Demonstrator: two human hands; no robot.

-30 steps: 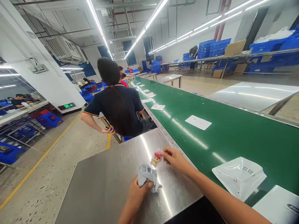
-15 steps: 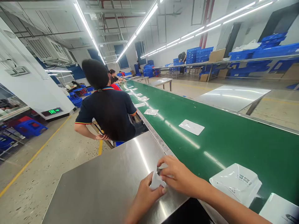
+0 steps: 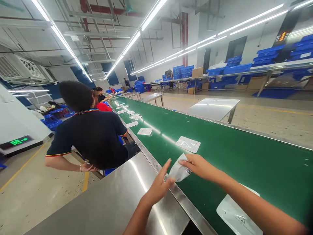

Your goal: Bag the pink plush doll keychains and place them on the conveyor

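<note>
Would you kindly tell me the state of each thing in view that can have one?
Left hand: open, thumb against the held pouch
Right hand: closed on the held pouch
Held pouch: creased; whether sealed, cannot tell
Nearest pouch beyond the hands: lying on the belt
Green sign: lit
Ceiling lights: on

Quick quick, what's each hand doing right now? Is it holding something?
Left hand: open, thumb and fingers spread at the edge of the white pouch.
Right hand: closed, pinching the pouch's top.
</note>
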